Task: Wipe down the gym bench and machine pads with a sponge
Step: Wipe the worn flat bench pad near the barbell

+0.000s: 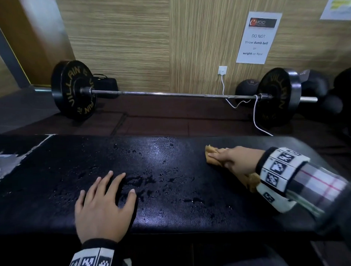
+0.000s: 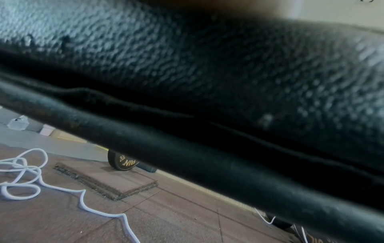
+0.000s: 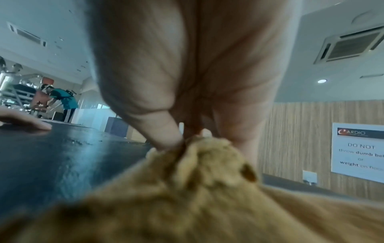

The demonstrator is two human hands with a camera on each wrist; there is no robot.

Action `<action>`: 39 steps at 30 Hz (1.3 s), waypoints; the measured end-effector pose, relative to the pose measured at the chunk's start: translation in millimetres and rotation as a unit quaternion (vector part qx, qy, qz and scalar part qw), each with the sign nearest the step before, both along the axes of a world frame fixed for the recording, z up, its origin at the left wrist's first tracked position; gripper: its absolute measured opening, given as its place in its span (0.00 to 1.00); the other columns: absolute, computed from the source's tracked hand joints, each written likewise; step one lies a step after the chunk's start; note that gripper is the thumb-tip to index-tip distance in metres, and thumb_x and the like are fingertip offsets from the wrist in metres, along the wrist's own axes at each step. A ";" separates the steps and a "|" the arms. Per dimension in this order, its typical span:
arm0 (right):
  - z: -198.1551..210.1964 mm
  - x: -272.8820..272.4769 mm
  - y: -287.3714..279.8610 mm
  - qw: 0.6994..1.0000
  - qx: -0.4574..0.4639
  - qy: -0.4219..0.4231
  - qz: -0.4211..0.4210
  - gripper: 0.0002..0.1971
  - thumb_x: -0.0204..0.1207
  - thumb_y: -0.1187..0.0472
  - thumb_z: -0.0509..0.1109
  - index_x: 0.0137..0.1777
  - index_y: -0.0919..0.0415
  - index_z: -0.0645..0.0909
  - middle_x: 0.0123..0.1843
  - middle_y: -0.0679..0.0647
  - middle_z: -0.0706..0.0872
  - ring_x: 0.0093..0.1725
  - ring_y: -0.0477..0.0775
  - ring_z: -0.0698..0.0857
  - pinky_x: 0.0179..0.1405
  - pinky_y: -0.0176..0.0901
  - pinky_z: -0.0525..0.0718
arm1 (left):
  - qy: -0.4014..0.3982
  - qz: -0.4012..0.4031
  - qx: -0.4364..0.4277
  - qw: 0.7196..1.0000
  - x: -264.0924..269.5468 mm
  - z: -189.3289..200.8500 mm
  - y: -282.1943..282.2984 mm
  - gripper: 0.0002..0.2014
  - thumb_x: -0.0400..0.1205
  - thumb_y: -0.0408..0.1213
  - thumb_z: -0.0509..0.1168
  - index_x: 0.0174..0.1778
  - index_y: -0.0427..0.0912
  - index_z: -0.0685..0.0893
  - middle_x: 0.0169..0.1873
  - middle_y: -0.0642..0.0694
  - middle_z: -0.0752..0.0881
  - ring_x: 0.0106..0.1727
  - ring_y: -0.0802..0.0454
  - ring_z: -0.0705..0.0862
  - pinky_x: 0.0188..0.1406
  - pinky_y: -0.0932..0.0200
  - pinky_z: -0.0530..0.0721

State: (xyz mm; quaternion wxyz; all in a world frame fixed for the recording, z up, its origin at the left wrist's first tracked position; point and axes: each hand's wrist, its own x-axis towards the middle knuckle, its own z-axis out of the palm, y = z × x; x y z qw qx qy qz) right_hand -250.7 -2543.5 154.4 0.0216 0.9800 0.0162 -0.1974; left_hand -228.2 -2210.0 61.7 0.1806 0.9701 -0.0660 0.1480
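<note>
The left hand (image 1: 102,207) lies flat, fingers spread, while the outstretched right hand (image 1: 236,160) pinches the sponge (image 1: 211,151).

bench (image 1: 173,202): black, pebbled grain; sponge (image 1: 211,150): tan-orange; wristband (image 1: 279,169): white with black square markers; sleeve (image 1: 319,181): grey plaid, red and white lines; weight plate (image 1: 73,89): black, gold lettering; wall (image 1: 127,45): tan streaked woodgrain; cable (image 1: 254,114): white; notice (image 1: 257,38): white, black text

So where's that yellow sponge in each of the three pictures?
Head: the sponge lies right of centre, under the right hand, on the bench pad.
Left wrist: not in it.
Right wrist: the sponge fills the bottom middle, thumb pinching it.
Shared landmark: the black bench pad, in all three.
</note>
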 end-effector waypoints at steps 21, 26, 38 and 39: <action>-37.1 -84.5 15.6 0.993 0.068 -0.082 -0.057 0.33 0.81 0.69 0.52 0.82 0.45 0.47 0.84 0.46 0.43 0.83 0.54 0.48 0.82 0.48 0.49 | -0.002 -0.011 0.011 1.000 0.2 -3.4 3.6 0.31 0.76 0.65 0.47 0.72 0.64 0.77 0.76 0.56 0.74 0.79 0.51 0.68 0.79 0.43 0.58; -26.3 -57.6 48.2 0.995 0.023 -0.057 -0.084 0.37 0.78 0.69 0.57 0.83 0.50 0.44 0.84 0.50 0.43 0.82 0.63 0.49 0.80 0.57 0.53 | 0.002 -0.006 0.012 1.000 -0.1 -3.3 2.7 0.30 0.76 0.65 0.48 0.73 0.64 0.75 0.77 0.57 0.73 0.80 0.53 0.67 0.80 0.44 0.58; -54.9 -142.6 67.1 0.985 0.106 -0.130 -0.046 0.37 0.72 0.67 0.52 0.82 0.43 0.50 0.83 0.43 0.50 0.83 0.54 0.53 0.79 0.56 0.61 | -0.028 -0.012 -0.009 0.999 -0.9 -1.8 1.7 0.29 0.75 0.63 0.51 0.70 0.60 0.80 0.74 0.53 0.78 0.77 0.48 0.72 0.77 0.41 0.61; -55.0 -143.3 60.0 0.984 0.103 -0.127 -0.066 0.34 0.77 0.65 0.50 0.82 0.43 0.47 0.84 0.42 0.47 0.83 0.53 0.50 0.81 0.53 0.56 | -0.027 -0.013 -0.008 1.000 -0.7 -1.6 1.8 0.29 0.75 0.63 0.51 0.70 0.60 0.80 0.74 0.53 0.78 0.77 0.48 0.72 0.77 0.41 0.62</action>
